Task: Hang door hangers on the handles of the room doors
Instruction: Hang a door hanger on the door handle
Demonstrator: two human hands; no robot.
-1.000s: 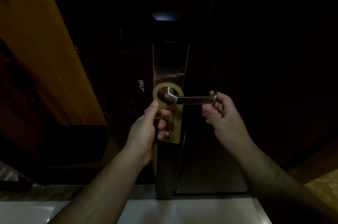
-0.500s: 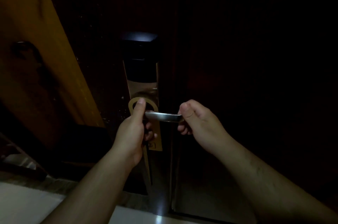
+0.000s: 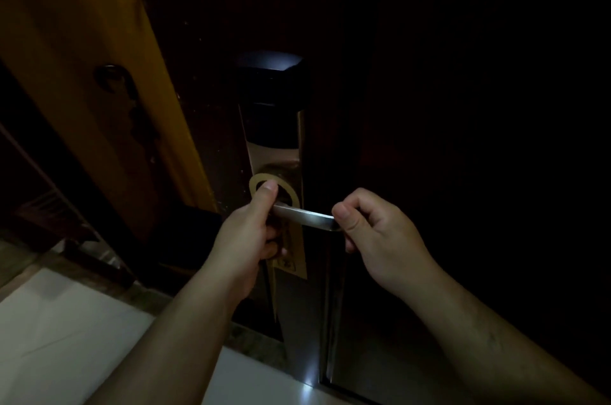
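Still gripping the gold door hanger (image 3: 296, 254) with the left hand (image 3: 244, 239) at centre frame, but with the thumb now up on its ring, looped round the base of the lever handle (image 3: 304, 216), not below it as a second ago. Still pinching the handle's free end with the right hand (image 3: 377, 236), just right of centre, that end tipped lower than before. Same black card reader (image 3: 271, 97) above, same white floor tile (image 3: 49, 338) at lower left.

The door hanger (image 3: 294, 252) hung on the handle (image 3: 304, 215), ringing its base against the lock plate (image 3: 274, 156) below the reader (image 3: 271, 107). My left grip (image 3: 243, 239) held the hanger left of the handle; my right grip (image 3: 380, 232) pinched the handle's right end.
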